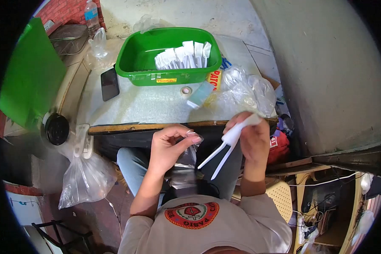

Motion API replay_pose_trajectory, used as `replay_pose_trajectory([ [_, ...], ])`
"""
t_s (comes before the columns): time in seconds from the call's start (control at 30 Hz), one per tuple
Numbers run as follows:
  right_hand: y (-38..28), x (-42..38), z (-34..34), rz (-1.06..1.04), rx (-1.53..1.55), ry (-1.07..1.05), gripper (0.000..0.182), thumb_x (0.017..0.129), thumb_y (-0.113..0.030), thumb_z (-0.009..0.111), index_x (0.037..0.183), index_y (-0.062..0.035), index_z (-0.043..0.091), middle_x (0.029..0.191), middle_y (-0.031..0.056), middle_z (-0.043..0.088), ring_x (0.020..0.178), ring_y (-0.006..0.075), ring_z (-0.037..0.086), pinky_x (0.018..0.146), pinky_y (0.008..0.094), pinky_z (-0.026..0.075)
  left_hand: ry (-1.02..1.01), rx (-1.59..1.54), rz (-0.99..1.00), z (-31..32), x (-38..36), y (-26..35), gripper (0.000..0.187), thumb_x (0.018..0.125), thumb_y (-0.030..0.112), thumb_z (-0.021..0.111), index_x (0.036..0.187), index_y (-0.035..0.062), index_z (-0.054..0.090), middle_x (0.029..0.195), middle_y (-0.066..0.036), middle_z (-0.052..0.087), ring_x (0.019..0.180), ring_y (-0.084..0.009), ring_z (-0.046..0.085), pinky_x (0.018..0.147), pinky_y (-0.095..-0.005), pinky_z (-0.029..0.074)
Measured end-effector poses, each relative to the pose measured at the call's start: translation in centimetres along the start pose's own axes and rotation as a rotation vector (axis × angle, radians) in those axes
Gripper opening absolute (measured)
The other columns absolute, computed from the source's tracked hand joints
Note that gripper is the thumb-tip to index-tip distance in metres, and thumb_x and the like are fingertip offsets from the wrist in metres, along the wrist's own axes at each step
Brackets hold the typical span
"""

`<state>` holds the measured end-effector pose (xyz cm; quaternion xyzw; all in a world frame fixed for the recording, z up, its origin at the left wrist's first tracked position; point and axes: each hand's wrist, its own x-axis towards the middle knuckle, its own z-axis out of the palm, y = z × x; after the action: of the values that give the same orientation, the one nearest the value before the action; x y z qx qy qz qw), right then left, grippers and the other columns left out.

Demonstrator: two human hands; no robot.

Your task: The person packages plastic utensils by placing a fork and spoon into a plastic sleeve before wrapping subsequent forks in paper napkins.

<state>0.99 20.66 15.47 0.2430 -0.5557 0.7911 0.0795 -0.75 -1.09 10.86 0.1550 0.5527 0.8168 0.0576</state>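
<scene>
My left hand (170,146) pinches the edge of a small clear plastic bag (187,157), which hangs down over my lap. In my right hand (255,142) is a white plastic cutlery bundle (233,137). Its upper end looks wrapped in white tissue, and two slim white handles point down and left toward the bag, apart from it. The wrapped ends of the pieces are hidden. Past the table edge, a green basin (133,59) holds several similar white cutlery bundles (185,55), lying in a row on its right side.
On the table (144,106) lie a black phone (110,84), a tape roll (186,90), a stack of clear sleeves (200,95) and crumpled plastic bags (245,89). A filled clear bag (86,180) hangs at left. A water bottle (91,17) stands at the back left.
</scene>
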Motion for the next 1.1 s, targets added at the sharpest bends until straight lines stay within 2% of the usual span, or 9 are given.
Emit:
replay_pose_trajectory([
  [0.07, -0.3, 1.2, 0.2, -0.021, 0.016, 0.127, 0.029, 0.094, -0.023, 0.062, 0.108, 0.001, 0.055, 0.097, 0.016, 0.062, 0.085, 0.0284, 0.065, 0.067, 0.0392, 0.055, -0.056, 0.011, -0.014, -0.2, 0.1, 0.0, 0.008, 0.081, -0.006, 0.072, 0.089, -0.003, 0.069, 0.092, -0.01, 0.07, 0.087, -0.0141, 0.067, 0.081, -0.0264, 0.052],
  [0.3, 0.0, 3.5, -0.6, 0.221, 0.036, 0.053, 0.026, 0.102, -0.026, 0.046, 0.122, -0.0088, 0.047, 0.102, 0.0185, 0.064, 0.086, 0.0238, 0.068, 0.054, 0.0278, 0.055, -0.351, 0.256, 0.017, -0.1, -0.2, 1.4, 0.013, 0.082, -0.007, 0.067, 0.094, -0.0032, 0.07, 0.09, -0.011, 0.07, 0.085, -0.0171, 0.068, 0.077, -0.0278, 0.053],
  [0.4, -0.4, 3.8, 0.2, 0.35, -0.001, 0.057, 0.028, 0.104, -0.029, 0.04, 0.127, -0.0132, 0.042, 0.102, 0.0204, 0.067, 0.086, 0.0229, 0.07, 0.049, 0.0235, 0.053, -0.338, 0.554, 0.16, 0.3, -0.4, 2.5, 0.018, 0.078, -0.007, 0.067, 0.095, -0.0006, 0.071, 0.089, -0.011, 0.07, 0.083, -0.0192, 0.069, 0.076, -0.028, 0.053],
  [0.47, -0.1, 4.0, 0.1, 0.392, -0.077, 0.035, 0.028, 0.105, -0.031, 0.038, 0.128, -0.0153, 0.041, 0.099, 0.0202, 0.068, 0.088, 0.0204, 0.069, 0.048, 0.023, 0.052, -0.313, 0.575, 0.162, 0.6, -0.6, 2.9, 0.021, 0.076, -0.006, 0.068, 0.095, 0.0011, 0.071, 0.089, -0.011, 0.069, 0.081, -0.0227, 0.068, 0.072, -0.0295, 0.052],
  [0.53, 0.8, 4.2, -0.6, 0.317, -0.156, -0.02, 0.028, 0.105, -0.032, 0.035, 0.128, -0.0164, 0.04, 0.097, 0.0201, 0.068, 0.089, 0.0186, 0.069, 0.047, 0.0224, 0.051, -0.294, 0.671, 0.205, 0.8, -0.8, 3.3, 0.019, 0.077, -0.007, 0.067, 0.094, 0.0008, 0.07, 0.088, -0.011, 0.068, 0.079, -0.0246, 0.067, 0.068, -0.0306, 0.052],
  [0.83, 1.6, 4.9, 1.1, 0.383, -0.059, 0.06, 0.029, 0.106, -0.035, 0.03, 0.128, -0.0174, 0.036, 0.099, 0.024, 0.067, 0.093, 0.0255, 0.069, 0.049, 0.0239, 0.058, -0.188, 0.819, 0.218, 1.3, -1.4, 2.5, 0.014, 0.078, -0.002, 0.069, 0.092, 0.0003, 0.069, 0.085, -0.012, 0.065, 0.072, -0.026, 0.063, 0.059, -0.0319, 0.048],
  [0.93, 1.9, 4.8, 1.4, 0.385, -0.102, 0.125, 0.028, 0.106, -0.036, 0.03, 0.127, -0.0177, 0.036, 0.093, 0.0209, 0.066, 0.08, 0.0231, 0.069, 0.046, 0.0235, 0.054, -0.171, 0.809, 0.27, 1.6, -1.3, 2.1, 0.013, 0.079, -0.001, 0.07, 0.092, 0.0004, 0.069, 0.084, -0.012, 0.065, 0.072, -0.0257, 0.063, 0.057, -0.0319, 0.048],
  [1.0, 2.5, 4.7, 1.1, 0.268, -0.047, 0.127, 0.027, 0.106, -0.037, 0.03, 0.125, -0.0181, 0.036, 0.083, 0.0156, 0.064, 0.065, 0.019, 0.063, 0.044, 0.0234, 0.046, -0.168, 0.796, 0.278, 1.8, -1.2, 2.1, 0.013, 0.079, 0.0, 0.07, 0.092, 0.0004, 0.069, 0.084, -0.012, 0.065, 0.071, -0.0252, 0.063, 0.057, -0.0317, 0.048],
  [1.1, 1.9, 4.7, 1.8, 0.222, -0.031, 0.119, 0.026, 0.106, -0.037, 0.031, 0.122, -0.0176, 0.037, 0.076, 0.0117, 0.059, 0.056, 0.0159, 0.054, 0.043, 0.0233, 0.037, -0.179, 0.789, 0.215, 1.8, -1.0, 2.4, 0.015, 0.078, 0.0, 0.072, 0.093, 0.0002, 0.069, 0.084, -0.012, 0.065, 0.069, -0.0238, 0.062, 0.06, -0.0304, 0.048],
])
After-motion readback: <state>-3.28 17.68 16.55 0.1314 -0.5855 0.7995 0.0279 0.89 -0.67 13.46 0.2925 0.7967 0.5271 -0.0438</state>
